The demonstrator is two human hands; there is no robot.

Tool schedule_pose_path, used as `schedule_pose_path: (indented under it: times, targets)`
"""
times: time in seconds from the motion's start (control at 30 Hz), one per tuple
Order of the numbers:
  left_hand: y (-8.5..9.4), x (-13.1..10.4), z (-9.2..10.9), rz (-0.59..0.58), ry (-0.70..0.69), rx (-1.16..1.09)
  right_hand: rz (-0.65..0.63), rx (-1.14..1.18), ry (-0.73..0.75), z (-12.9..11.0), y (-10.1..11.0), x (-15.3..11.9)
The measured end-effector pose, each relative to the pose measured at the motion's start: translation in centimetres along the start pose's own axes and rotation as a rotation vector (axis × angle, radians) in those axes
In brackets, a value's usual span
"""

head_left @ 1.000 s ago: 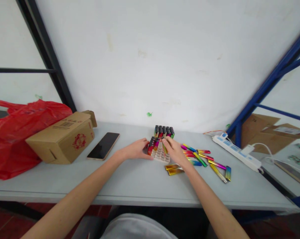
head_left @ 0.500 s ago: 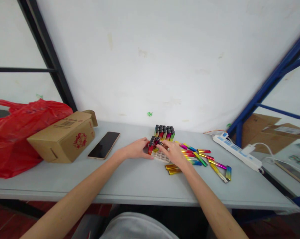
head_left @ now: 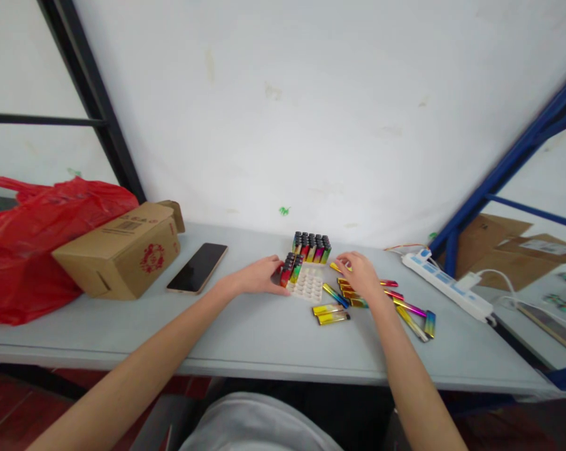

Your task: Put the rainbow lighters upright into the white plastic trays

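On the near side of the worktop (head_left: 273,338), two gold lighters (head_left: 333,318) lie flat, side by side. Just beyond: white tray (head_left: 311,287), round recesses showing, w/ black-topped lighters (head_left: 287,270) upright at its L end. L hand (head_left: 260,275) open, thumb & fingers spread round that end. R hand (head_left: 360,274) above loose metallic lighters (head_left: 351,294), fingertips at a yellow lighter (head_left: 334,267); can't tell if gripped. Phone (head_left: 198,268) flat to L, then cardboard box (head_left: 118,252) & red bag (head_left: 52,235); power strip (head_left: 445,288) far R. Behind tray, packed block of upright lighters (head_left: 312,247) nr white wall (head_left: 302,125).
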State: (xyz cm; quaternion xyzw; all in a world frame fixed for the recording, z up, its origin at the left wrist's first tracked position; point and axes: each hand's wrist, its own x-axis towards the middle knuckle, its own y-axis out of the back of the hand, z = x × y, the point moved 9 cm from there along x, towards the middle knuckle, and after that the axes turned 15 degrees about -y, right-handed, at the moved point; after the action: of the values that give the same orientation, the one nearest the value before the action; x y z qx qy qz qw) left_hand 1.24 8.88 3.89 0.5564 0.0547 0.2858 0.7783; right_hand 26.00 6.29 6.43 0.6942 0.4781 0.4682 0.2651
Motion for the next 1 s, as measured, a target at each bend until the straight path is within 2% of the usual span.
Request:
schedule_pose_path:
  times: [0.1, 0.17, 0.23, 0.3, 0.43, 0.57, 0.63, 0.8, 1.0]
  targets:
    - [0.0, 0.0, 0.0, -0.009, 0.003, 0.007, -0.027, -0.118, -0.087, 4.0, -0.5, 0.8]
    - [0.0, 0.0, -0.1, -0.008, 0.006, 0.003, -0.069, -0.159, -0.111, 5.1, -1.3, 0.9]
    - [0.0, 0.0, -0.1, -0.009, 0.0, -0.007, -0.093, -0.167, -0.118, 5.1, -1.7, 0.9]
    - [-0.1, 0.0, 0.0, -0.015, -0.006, -0.015, -0.09, -0.107, -0.111, 4.4, -1.4, 0.9]
    - [0.0, 0.0, 0.1, -0.004, 0.004, -0.015, -0.081, 0.217, -0.143, 2.8, 0.3, 0.8]
    - [0.1, 0.0, 0.0, 0.009, 0.011, -0.01, 0.031, 0.484, -0.211, 1.9, 2.0, 0.7]
    - [0.0, 0.0, 0.0, 0.006, 0.002, -0.014, 0.043, 0.634, -0.256, 1.7, 1.9, 0.7]
    - [-0.2, 0.0, -0.1, -0.002, -0.012, -0.019, -0.076, 0.874, -0.309, 0.2, -0.3, 0.5]
    - [-0.1, 0.0, -0.1, 0.011, -0.008, -0.017, -0.399, 1.086, -0.358, -3.2, -3.6, -1.0]
